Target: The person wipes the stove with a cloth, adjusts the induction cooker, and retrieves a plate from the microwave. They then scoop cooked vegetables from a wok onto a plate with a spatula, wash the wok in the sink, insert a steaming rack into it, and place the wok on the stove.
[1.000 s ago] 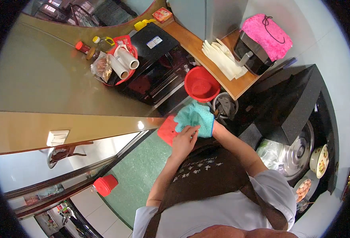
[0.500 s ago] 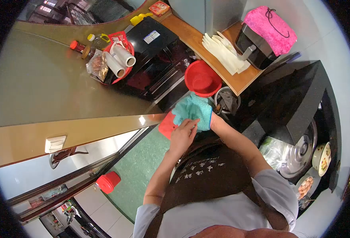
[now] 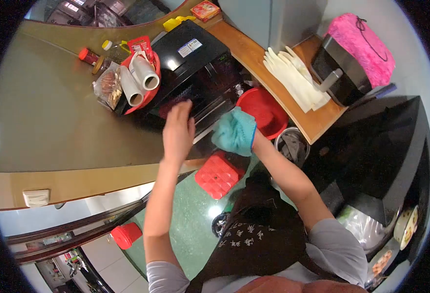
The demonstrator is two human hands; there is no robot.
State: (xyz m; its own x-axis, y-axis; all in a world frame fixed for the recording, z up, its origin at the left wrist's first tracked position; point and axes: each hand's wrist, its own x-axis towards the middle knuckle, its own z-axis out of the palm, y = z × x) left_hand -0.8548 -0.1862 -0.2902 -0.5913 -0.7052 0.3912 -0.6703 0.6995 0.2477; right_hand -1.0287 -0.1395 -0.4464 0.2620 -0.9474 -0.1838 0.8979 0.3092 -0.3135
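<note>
A fluffy teal cleaning mitt (image 3: 234, 132) with a blue edge at the wrist covers my right hand. That hand's fingers are hidden inside it. It hovers beside the lower front edge of a black microwave oven (image 3: 190, 63). My left hand (image 3: 178, 134) is bare and reaches up in front of the microwave's door, fingers stretched out and slightly blurred, with nothing in them. Whether it touches the door I cannot tell. Below the mitt stands a red stool (image 3: 218, 176) with a quilted-looking top.
A red basin (image 3: 266, 115) and a metal pot (image 3: 293, 146) holding dark cloth are at the right. White rubber gloves (image 3: 293, 80) lie on a wooden shelf (image 3: 246, 46). Film rolls (image 3: 139, 80) fill a red basket left of the microwave. A red bin (image 3: 127, 236) stands on the floor.
My left hand has left the mitt and moved up and left to the microwave's front. The mitted right hand has shifted slightly, uncovering the red stool. The view has tilted.
</note>
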